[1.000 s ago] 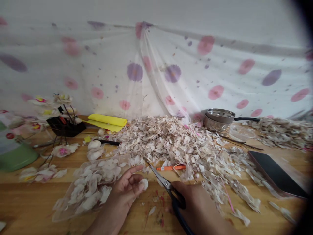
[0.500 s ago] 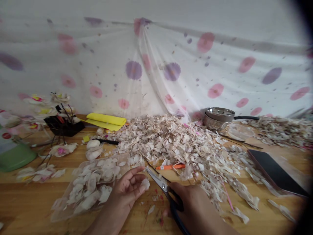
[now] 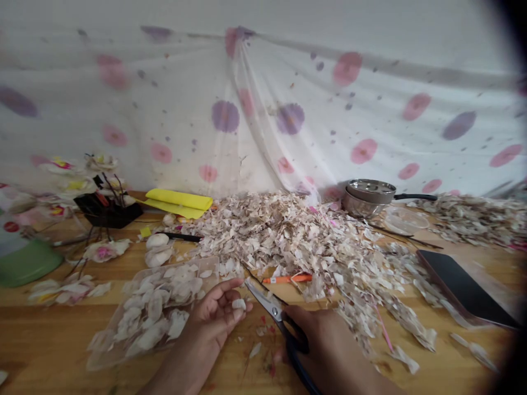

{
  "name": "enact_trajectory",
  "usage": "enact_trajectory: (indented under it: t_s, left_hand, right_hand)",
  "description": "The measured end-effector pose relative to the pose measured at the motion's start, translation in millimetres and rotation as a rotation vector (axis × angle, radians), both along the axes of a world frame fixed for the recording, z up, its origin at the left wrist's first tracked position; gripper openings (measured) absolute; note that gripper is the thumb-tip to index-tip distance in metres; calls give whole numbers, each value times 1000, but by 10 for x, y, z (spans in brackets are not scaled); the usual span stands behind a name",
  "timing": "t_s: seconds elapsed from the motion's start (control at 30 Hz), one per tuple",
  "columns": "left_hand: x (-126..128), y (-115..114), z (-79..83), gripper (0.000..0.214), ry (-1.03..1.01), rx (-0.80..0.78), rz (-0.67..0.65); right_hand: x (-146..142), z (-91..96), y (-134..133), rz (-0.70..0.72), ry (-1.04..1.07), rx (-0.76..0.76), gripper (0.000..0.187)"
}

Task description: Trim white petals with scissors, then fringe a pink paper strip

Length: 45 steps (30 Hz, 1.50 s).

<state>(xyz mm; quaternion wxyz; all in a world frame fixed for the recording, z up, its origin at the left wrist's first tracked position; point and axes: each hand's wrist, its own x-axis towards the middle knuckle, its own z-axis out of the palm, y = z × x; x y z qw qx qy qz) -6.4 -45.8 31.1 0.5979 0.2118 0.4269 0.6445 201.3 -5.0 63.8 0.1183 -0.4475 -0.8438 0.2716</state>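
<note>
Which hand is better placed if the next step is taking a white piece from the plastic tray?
Probably the left hand: it is close beside the plastic tray and pinches only a small white piece. The right hand is farther from the tray and holds scissors.

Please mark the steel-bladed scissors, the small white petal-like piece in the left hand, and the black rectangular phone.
Steel-bladed scissors with dark handles (image 3: 275, 311): head view, on the pivot.
Small white petal-like piece (image 3: 238, 303): head view, on its visible face.
Black rectangular phone (image 3: 465, 287): head view, mid-screen.
</note>
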Motion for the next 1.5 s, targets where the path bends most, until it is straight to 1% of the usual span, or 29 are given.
enact_trajectory:
  t_s: [0.1,0.23,0.37,0.53,0.67,0.77,0.9,1.07,1.2,1.3,1.5]
  left_hand:
    - [18,-22,39,40,-14,-40,30]
    - [44,-33,87,33,-29,-97,59]
    - [58,-27,91,28,-70,-118,79]
    - [77,-23,120,25,-93,-119,66]
    - [82,-33,142,25,-89,-112,28]
    - [78,-39,126,21,-79,-74,-3]
    - [73,-41,107,26,-55,-72,-2]
    - [74,-34,123,31,-47,-94,25]
    - [68,-35,117,29,-43,-76,9]
    - [70,-38,115,32,-42,-95,14]
    - [93,-42,158,38,-38,-108,42]
  right_hand:
    - [2,-18,7,4,17,-6,13]
    - [7,-54,13,29,57,2,18]
    - [7,-63,-4,38,129,-53,19]
    - [23,-11,-18,3,114,-47,34]
    - [40,27,-23,34,141,-78,40]
    - [42,18,-38,58,139,-59,38]
    - [31,7,-54,62,122,-42,32]
    - [13,38,-41,55,48,-86,29]
    - [-4,54,-30,42,28,-112,27]
    - [-14,69,-37,36,2,-147,24]
    - [-11,95,-54,48,-9,-149,24]
